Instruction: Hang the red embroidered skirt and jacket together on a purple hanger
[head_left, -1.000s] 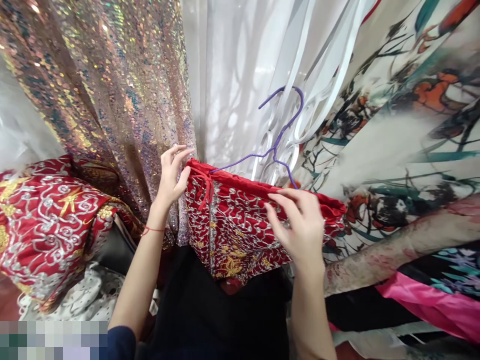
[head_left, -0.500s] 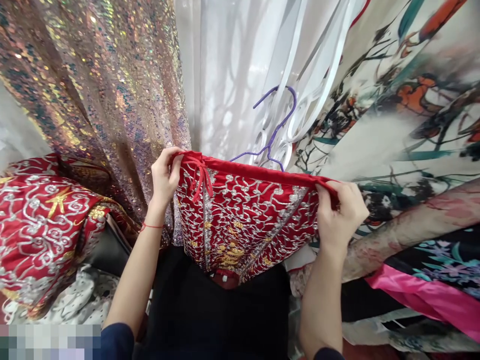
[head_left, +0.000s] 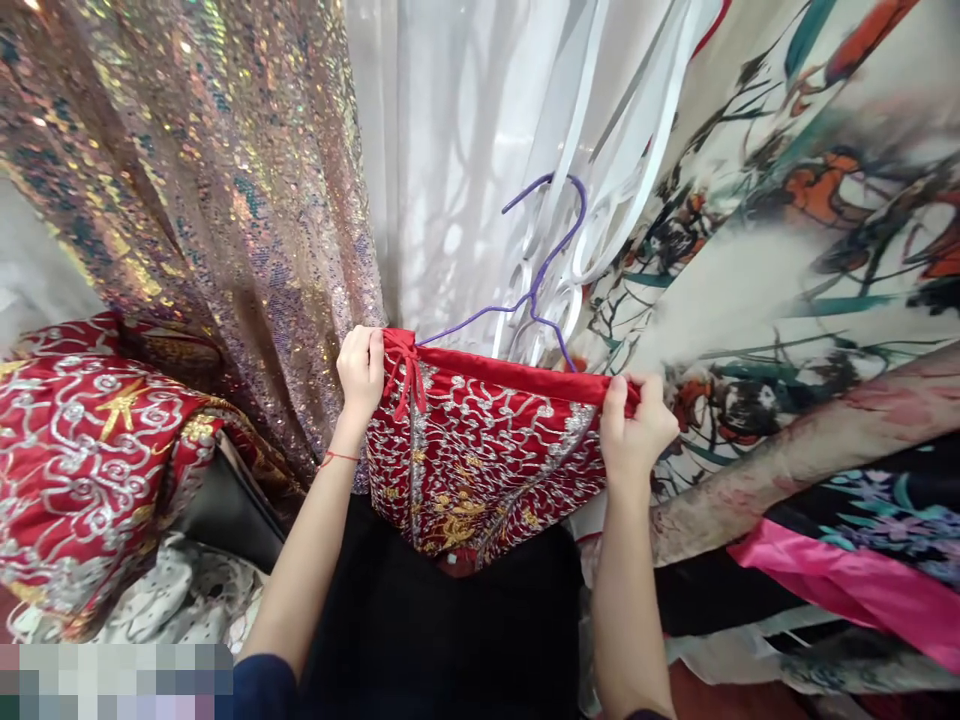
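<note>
A red skirt (head_left: pixel 487 450) with silver and gold embroidery hangs stretched between my two hands. At the left end of its plain red waistband, my left hand (head_left: pixel 361 370) grips the cloth, right beside a tied red cord (head_left: pixel 406 375). My right hand (head_left: pixel 637 425) pinches the waistband's other end, thumb on top. Just beyond the band rises a purple clothes hanger (head_left: pixel 538 275); its hook and part of its arms show, while its lower part is hidden behind the skirt. The skirt's lower part drops down in front of my black-clad lap (head_left: pixel 457 640).
On the left lies a matching red embroidered garment (head_left: pixel 82 450) over spotted white cloth (head_left: pixel 161 595), below a sequined curtain (head_left: pixel 247 200). White scrollwork (head_left: pixel 622 190) stands behind the hanger. Patterned fabric (head_left: pixel 750 290) and a pink cloth (head_left: pixel 847 580) are at the right.
Both hands have moved inward and a little lower, so the waistband spans less width. More of the hanger's left arm now shows above the band.
</note>
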